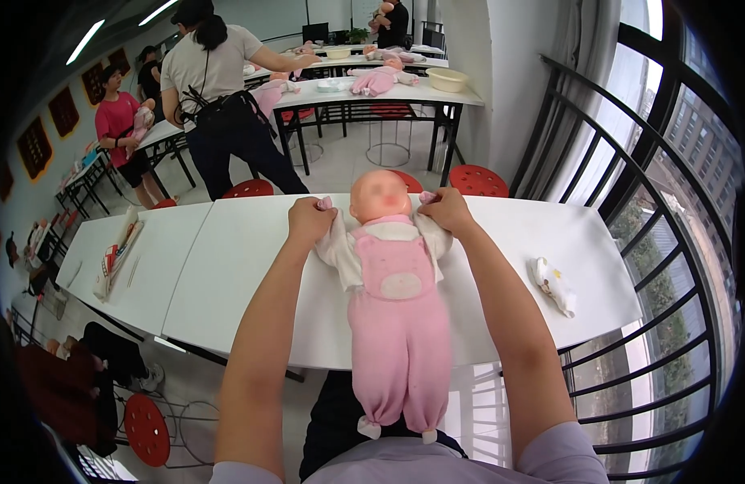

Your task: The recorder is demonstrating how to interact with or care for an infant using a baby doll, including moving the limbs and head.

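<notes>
A baby doll (400,272) in pink overalls and a white long-sleeved top lies face up on the white table (257,272), its head towards the far edge. Its legs reach over the near edge towards my body. My left hand (312,221) grips the doll's arm on the left at the pink cuffed end of the sleeve, beside the head. On the other side, my right hand (448,212) holds the other arm near its pink end. Both doll arms are bent upwards.
A crumpled white patterned cloth (553,287) lies on the right. A clear bag with printed items (115,260) and thin sticks (133,271) are at left. Red stools (478,180) stand beyond the table; a black railing (663,242) runs along the right. Several people are around.
</notes>
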Motion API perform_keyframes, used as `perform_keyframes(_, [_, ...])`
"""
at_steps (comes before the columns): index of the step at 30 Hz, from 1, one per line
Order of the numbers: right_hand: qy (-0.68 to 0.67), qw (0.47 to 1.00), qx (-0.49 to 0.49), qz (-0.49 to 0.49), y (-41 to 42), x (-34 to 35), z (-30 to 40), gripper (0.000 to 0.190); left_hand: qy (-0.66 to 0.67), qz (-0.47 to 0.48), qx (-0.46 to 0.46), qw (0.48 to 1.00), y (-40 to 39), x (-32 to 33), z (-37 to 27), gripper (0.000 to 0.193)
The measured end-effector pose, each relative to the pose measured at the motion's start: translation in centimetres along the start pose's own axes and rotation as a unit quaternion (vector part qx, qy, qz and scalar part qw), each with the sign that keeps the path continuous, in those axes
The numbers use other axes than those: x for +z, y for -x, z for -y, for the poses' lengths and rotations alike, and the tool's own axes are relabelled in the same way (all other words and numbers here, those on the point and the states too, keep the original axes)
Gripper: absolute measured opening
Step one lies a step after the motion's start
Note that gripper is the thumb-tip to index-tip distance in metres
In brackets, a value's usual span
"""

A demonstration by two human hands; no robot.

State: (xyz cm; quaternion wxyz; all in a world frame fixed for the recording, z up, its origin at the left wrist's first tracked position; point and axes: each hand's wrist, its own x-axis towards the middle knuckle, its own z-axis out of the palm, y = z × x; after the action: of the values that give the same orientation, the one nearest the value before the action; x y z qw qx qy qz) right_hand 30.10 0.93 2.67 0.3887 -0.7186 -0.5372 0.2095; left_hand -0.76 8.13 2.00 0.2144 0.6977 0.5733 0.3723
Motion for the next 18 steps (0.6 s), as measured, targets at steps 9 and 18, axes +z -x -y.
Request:
perform_keyframes(9, [0.069, 0.996, 0.018, 0.048, -0.5, -0.9, -0.4, 0.048, -0.095, 0.041, -0.006, 0.995, -0.5, 0.5, 1.0, 0.033])
perform_keyframes(18, [0.003, 0.954, -0.297, -0.039, 17.2, -9.7, 2.4, 0.027, 0.069, -0.013, 0.271, 0.96, 16.0, -10.2, -2.7, 0.042])
